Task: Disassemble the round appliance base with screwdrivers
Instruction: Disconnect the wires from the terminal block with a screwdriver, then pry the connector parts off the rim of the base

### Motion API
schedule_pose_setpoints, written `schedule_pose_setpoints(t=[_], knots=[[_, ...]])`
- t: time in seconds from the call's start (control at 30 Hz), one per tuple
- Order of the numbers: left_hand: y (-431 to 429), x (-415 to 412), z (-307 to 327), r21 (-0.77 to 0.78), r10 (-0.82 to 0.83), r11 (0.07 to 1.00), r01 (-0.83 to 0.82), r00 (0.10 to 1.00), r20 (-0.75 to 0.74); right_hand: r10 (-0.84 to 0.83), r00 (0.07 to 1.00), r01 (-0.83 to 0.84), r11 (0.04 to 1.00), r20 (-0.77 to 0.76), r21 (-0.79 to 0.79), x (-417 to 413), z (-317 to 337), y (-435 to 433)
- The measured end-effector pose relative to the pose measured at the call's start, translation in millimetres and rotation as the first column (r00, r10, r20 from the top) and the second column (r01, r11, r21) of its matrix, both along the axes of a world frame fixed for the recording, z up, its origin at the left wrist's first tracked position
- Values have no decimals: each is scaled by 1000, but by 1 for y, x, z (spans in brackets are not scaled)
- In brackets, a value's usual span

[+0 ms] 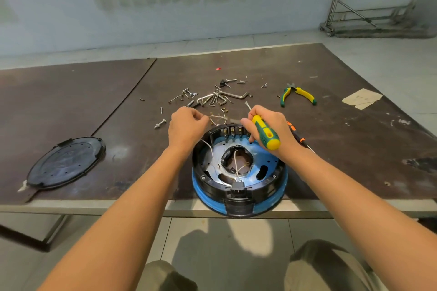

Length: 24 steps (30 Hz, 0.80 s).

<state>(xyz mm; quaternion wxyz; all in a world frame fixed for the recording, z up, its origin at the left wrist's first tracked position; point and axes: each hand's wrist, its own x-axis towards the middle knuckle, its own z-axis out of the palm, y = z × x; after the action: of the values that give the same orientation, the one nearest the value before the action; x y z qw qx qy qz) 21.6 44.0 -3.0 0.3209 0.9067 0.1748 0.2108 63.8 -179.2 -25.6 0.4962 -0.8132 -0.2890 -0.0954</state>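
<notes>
From the head camera: the round blue-and-black plastic appliance base (203, 192) sits opened at the near edge of the dark brown table (94, 101), slightly overhanging it. The left hand (186, 125) pinches thin white wires (216, 117) above the base's far rim. The right hand (267, 127) grips a green-and-yellow-handled screwdriver (266, 133). A black round cover (66, 163) lies well left, and green-and-yellow pliers (298, 95) and scattered metal screws (212, 98) lie beyond.

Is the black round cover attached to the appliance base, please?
No, the black round cover lies flat on the table, apart from the appliance base and to its left.
</notes>
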Motion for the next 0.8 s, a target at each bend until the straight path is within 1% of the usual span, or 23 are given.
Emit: schedule_pose_setpoints(t=[0.07,0.17,0.2,0.3,0.37,0.4,0.43,0.5,0.53,0.6,0.63,0.7,0.73,0.77,0.8], knots=[[4,0,3,-24,38,999,-41,995,-93,-10,1000,10,1000,-4,10,0,0,-1],[13,-6,1,26,121,993,-118,975,-185,-77,995,80,995,60,-62,0,1,-2],[16,-7,-1,22,119,993,-117,971,-208,-93,993,99,992,73,-82,-1,2,-2],[19,-7,-6,-34,25,999,-37,957,-291,-145,985,155,981,91,-116,-5,4,-1],[15,-7,-6,-19,-16,1000,10,936,-352,-159,984,170,972,81,-162,-6,5,-2],[12,-7,-5,21,-9,1000,18,922,-386,-147,988,155,968,52,-199,-5,7,-3],[9,-8,-5,110,38,994,7,915,-402,-127,992,125,963,8,-237,-5,8,-3],[2,-13,1,316,130,948,-19,933,-335,-105,993,81,944,-60,-320,-3,11,-2],[-3,-16,5,360,113,933,-1,950,-291,-112,992,83,929,-60,-360,-3,11,0],[-16,-23,13,395,22,914,87,965,-263,-140,989,112,902,-38,-418,-3,12,2],[-25,-28,15,443,-1,887,126,962,-271,-153,988,125,889,-29,-440,-3,12,3],[-47,-40,16,598,5,781,181,955,-295,-173,985,149,847,0,-510,-3,12,6],[-58,-47,15,648,5,732,211,949,-314,-180,983,160,820,18,-550,-4,12,6],[-68,-53,13,654,-15,713,255,937,-348,-191,981,174,799,31,-575,-4,12,7],[-76,-57,11,628,-58,712,314,918,-393,-210,977,193,788,40,-585,-4,13,7]])
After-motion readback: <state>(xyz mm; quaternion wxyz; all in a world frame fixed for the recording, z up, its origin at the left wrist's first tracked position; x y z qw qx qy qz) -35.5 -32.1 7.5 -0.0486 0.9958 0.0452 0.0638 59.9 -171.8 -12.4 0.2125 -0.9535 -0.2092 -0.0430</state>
